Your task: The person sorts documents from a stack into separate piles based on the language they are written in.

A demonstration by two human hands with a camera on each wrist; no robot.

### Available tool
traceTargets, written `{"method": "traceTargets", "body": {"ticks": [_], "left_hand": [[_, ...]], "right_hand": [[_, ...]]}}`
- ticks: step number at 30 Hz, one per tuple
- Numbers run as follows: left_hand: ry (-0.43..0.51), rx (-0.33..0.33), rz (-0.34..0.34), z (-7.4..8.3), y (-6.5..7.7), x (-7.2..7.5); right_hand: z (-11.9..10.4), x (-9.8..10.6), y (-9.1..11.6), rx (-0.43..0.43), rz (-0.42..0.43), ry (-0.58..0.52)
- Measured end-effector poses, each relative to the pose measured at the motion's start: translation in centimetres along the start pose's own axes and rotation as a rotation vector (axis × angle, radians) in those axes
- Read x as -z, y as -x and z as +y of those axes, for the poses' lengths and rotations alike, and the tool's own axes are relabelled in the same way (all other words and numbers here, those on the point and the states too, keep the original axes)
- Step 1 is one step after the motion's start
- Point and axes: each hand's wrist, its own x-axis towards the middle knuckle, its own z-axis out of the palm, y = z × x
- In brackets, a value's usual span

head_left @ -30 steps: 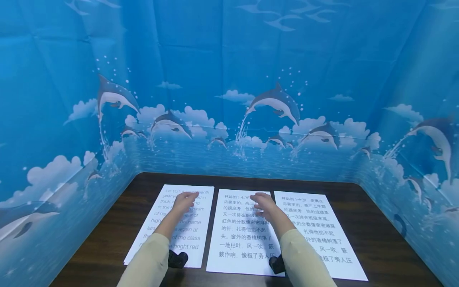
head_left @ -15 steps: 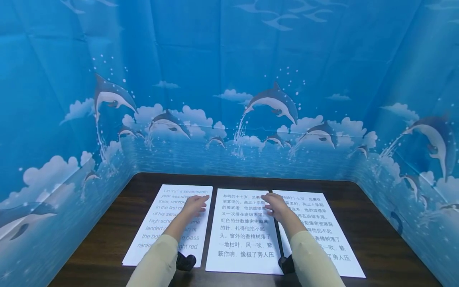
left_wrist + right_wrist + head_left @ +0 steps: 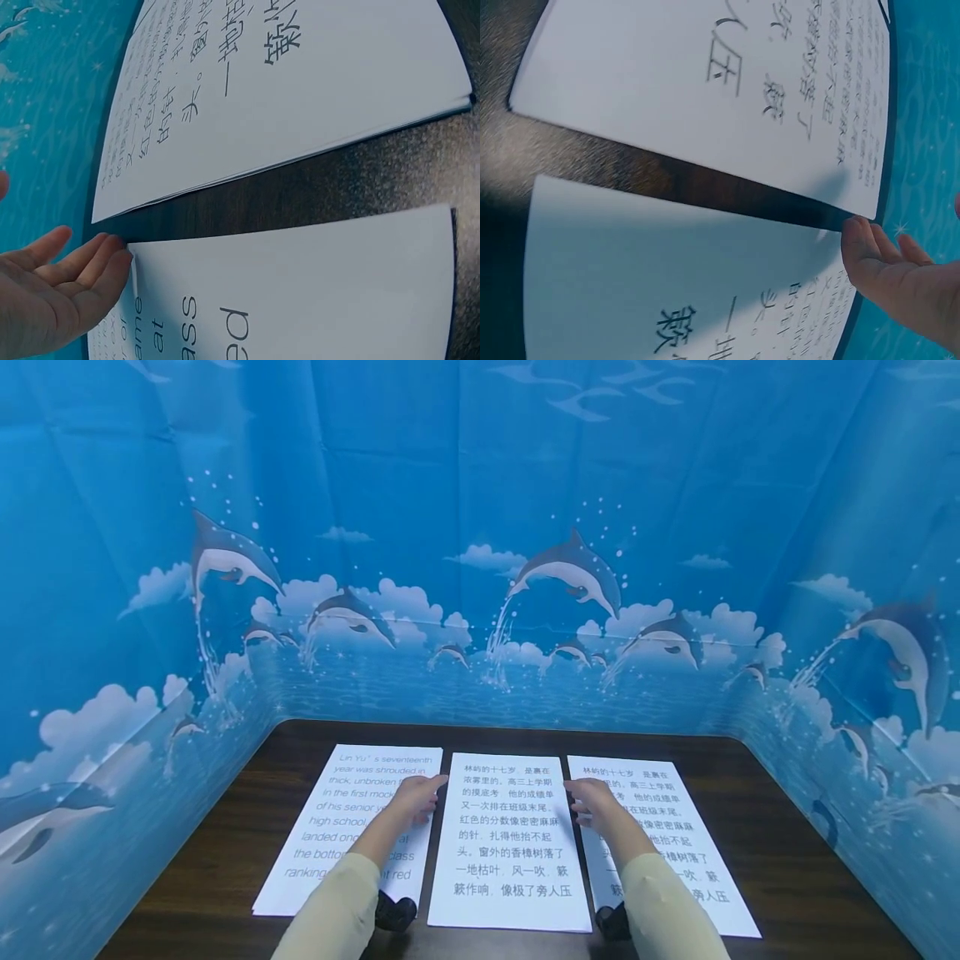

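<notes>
Three stacks of printed white paper lie side by side. The left stack [image 3: 307, 827] carries English text. Chinese characters cover the middle stack [image 3: 510, 860] and the right stack [image 3: 697, 827]. My left hand [image 3: 415, 800] is over the right edge of the left stack, fingers extended toward the middle one. Over the inner edge of the right stack is my right hand [image 3: 597, 803], its fingers pointing back at the middle stack. Both wrist views show the left hand [image 3: 64, 292] and right hand [image 3: 900, 277] with fingers nearly straight and nothing held. Some lines of print are hidden under hands and sleeves.
The dark wood table [image 3: 202, 868] shows in narrow gaps between the stacks. A blue curtain [image 3: 420, 527] printed with dolphins encloses the back and sides. Black wrist devices [image 3: 395, 912] sit under both forearms.
Both hands have moved right and slightly nearer the body. The left has come to its stack's right edge; the right has gone from over the middle stack to the right one.
</notes>
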Motion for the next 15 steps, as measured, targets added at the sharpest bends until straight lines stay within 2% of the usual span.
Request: {"method": "traceTargets", "body": {"ticks": [9, 15], "left_hand": [[0.013, 0.023, 0.007, 0.08, 0.50, -0.18], [0.006, 0.002, -0.031, -0.11, 0.63, -0.35]], "right_hand": [[0.70, 0.44, -0.04, -0.022, -0.005, -0.018], [0.85, 0.09, 0.09, -0.051, 0.034, -0.021]]}}
